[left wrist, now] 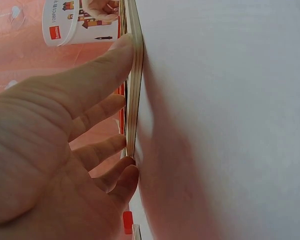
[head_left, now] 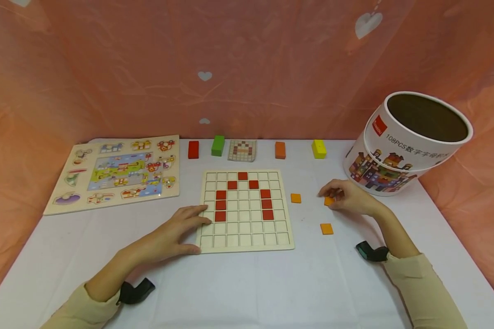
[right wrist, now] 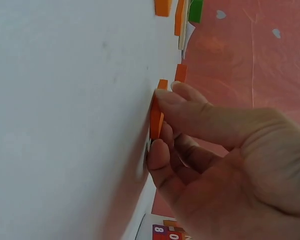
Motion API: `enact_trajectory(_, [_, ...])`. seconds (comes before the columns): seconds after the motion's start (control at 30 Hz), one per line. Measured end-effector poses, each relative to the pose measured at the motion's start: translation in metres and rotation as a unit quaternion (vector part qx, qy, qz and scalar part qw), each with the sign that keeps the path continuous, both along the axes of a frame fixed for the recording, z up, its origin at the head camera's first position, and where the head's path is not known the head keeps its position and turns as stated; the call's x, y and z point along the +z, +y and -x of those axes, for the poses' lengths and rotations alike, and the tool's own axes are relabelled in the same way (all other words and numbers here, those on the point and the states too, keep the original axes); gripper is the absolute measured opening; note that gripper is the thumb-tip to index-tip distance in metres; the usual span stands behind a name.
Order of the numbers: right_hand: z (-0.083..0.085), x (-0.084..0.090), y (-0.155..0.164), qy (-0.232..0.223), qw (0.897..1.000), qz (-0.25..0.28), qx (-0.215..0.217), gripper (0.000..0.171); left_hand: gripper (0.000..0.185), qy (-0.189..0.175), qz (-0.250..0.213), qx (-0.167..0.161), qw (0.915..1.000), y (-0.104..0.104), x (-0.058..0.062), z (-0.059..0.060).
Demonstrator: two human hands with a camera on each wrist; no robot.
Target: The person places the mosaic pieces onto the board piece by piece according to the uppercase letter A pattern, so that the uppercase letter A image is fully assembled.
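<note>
A wooden grid board (head_left: 247,250) lies mid-table with several red square tiles (head_left: 242,176) set in its cells in an arch shape. My left hand (head_left: 174,231) rests at the board's left edge, fingers spread; in the left wrist view its thumb and fingertips touch the board's side (left wrist: 134,95). To the right of the board, my right hand (head_left: 347,197) pinches an orange square tile (right wrist: 158,112) between thumb and fingers, close over the white cloth. Two more orange tiles lie near it: one beside the board (head_left: 296,198), another nearer the front (head_left: 327,229).
A small pattern card (head_left: 242,151) lies behind the board, among red (head_left: 193,150), green (head_left: 218,145), orange (head_left: 280,150) and yellow (head_left: 319,149) blocks. At the back left is a wooden picture puzzle (head_left: 119,171). A large white bucket (head_left: 395,146) stands behind my right hand.
</note>
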State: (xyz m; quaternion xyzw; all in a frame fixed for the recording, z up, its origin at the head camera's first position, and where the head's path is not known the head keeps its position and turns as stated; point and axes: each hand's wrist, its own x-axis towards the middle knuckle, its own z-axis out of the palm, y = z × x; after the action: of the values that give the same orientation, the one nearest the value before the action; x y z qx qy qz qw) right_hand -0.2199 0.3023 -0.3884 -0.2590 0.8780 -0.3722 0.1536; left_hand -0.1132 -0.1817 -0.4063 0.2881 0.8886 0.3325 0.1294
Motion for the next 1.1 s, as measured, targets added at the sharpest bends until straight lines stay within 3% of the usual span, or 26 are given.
enact_trajectory(0.3, [0.003,0.004,-0.011,0.018,1.0,-0.018,-0.003,0.02,0.056,-0.003,0.004,0.003,1.0,0.0,-0.002,0.001])
enact_trajectory(0.47, [0.014,0.008,-0.045,0.009,1.0,0.018,0.004,0.018,0.056,-0.005,0.004,0.002,1.0,0.0,-0.002,0.0])
enact_trajectory(0.63, [0.024,0.016,-0.105,-0.014,0.996,0.05,0.067,0.022,0.056,-0.004,0.004,0.002,1.0,-0.001,-0.003,0.0])
enact_trajectory(0.87, [0.035,0.021,-0.18,-0.034,0.985,0.042,0.166,0.018,0.055,0.009,0.004,0.0,0.9999,0.0,-0.002,0.001])
enact_trajectory(1.1, [0.033,0.009,-0.216,-0.061,0.977,0.042,0.198,0.016,0.056,0.014,0.003,0.0,0.9999,0.001,-0.003,0.001])
